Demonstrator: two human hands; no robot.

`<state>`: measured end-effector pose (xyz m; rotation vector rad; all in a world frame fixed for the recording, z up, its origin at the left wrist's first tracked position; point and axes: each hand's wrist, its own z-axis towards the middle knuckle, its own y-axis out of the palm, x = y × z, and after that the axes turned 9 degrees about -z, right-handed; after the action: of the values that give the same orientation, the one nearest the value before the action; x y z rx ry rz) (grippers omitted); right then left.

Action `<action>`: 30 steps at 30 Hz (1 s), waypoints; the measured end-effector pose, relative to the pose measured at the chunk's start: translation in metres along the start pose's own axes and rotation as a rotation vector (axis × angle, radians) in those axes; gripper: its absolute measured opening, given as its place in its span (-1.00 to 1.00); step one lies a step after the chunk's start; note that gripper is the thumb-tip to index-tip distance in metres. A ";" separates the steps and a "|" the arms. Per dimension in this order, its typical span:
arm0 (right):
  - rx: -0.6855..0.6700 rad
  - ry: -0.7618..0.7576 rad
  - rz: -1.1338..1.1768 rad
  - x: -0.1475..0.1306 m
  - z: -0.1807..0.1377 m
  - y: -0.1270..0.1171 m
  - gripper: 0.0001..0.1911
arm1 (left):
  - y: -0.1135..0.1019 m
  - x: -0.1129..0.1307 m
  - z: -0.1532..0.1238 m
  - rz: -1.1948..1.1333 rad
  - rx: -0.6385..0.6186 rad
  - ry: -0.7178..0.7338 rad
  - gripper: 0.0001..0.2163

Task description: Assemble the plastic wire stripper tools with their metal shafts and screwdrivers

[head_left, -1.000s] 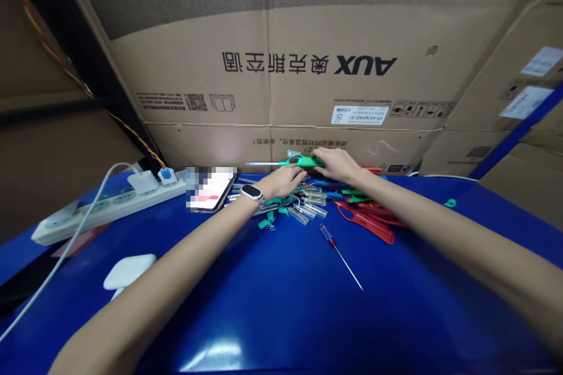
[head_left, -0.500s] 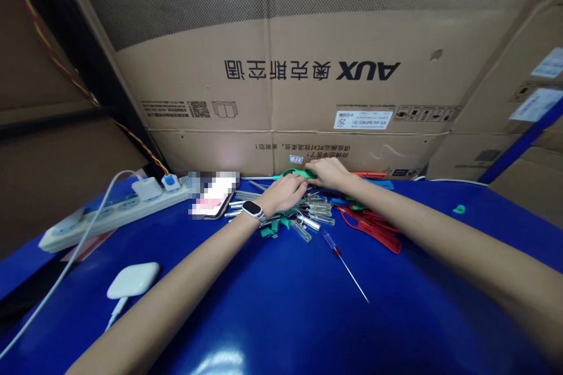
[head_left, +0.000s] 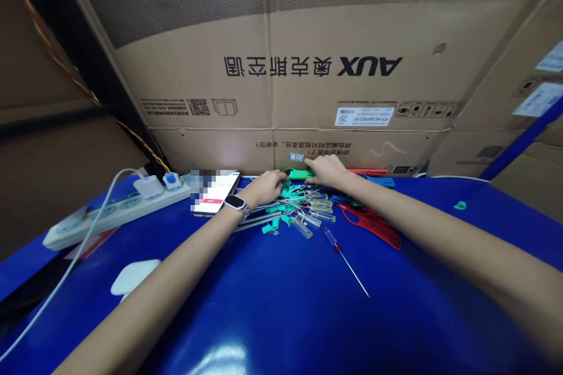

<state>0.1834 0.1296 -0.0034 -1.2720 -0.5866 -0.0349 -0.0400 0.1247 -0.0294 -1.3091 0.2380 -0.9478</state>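
Observation:
My right hand is closed on one end of a green plastic handle near the foot of the cardboard. At the handle's other end is my left hand, its fingers curled together; what they grip is hidden. Below both hands lies a pile of small teal plastic pieces, metal rods and clear-handled screwdrivers. A screwdriver with a purple and red handle lies apart, in front of the pile. Red plastic handle pieces are beneath my right forearm.
A large cardboard box stands along the back of the blue table. To the left are a phone, a power strip with a white cable, and a white case. One teal piece lies far right.
My left hand has moved left, away from the right hand, uncovering more of the green handle and the teal pieces. My right hand stays nearly in place.

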 end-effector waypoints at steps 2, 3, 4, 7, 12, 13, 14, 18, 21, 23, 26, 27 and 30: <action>-0.038 0.006 0.058 0.001 0.001 0.000 -0.46 | 0.001 0.000 0.003 0.013 -0.008 0.001 -0.63; -0.046 0.002 0.096 0.001 0.001 0.001 -0.51 | 0.000 0.000 0.003 0.018 -0.014 0.007 -0.63; -0.051 -0.002 0.138 0.002 0.000 0.002 -0.56 | -0.001 -0.001 0.003 0.022 -0.020 0.012 -0.63; -0.043 -0.017 0.234 0.002 -0.003 0.007 -0.67 | -0.003 -0.004 0.002 0.030 -0.035 0.002 -0.63; -0.036 -0.018 0.253 0.002 -0.007 0.010 -0.64 | -0.006 -0.004 -0.002 0.024 -0.045 -0.024 -0.64; -0.031 -0.012 0.263 0.001 -0.008 0.010 -0.64 | -0.007 -0.003 -0.003 0.029 -0.032 -0.018 -0.64; -0.020 -0.006 0.281 0.001 -0.011 0.009 -0.64 | -0.008 -0.002 -0.004 0.031 -0.012 -0.007 -0.65; 0.083 -0.006 0.411 -0.003 -0.028 -0.001 -0.68 | -0.015 0.007 -0.014 -0.008 0.073 0.044 -0.69; 0.188 -0.036 0.509 -0.009 -0.048 -0.012 -0.74 | -0.018 0.017 -0.031 -0.040 0.104 0.080 -0.74; 0.240 -0.048 0.554 -0.016 -0.063 -0.020 -0.78 | -0.019 0.023 -0.045 -0.027 0.120 0.097 -0.77; 0.265 -0.023 0.574 -0.032 -0.082 -0.028 -0.85 | -0.018 0.029 -0.063 0.040 0.142 0.104 -0.82; 0.260 0.003 0.568 -0.038 -0.087 -0.029 -0.87 | -0.017 0.030 -0.067 0.063 0.147 0.103 -0.83; 0.223 0.087 0.508 -0.056 -0.097 -0.027 -0.81 | -0.014 0.030 -0.072 0.125 0.140 0.081 -0.82</action>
<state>0.1650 0.0172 -0.0196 -1.1630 -0.1743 0.3856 -0.0740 0.0528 -0.0282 -1.1162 0.3073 -0.8963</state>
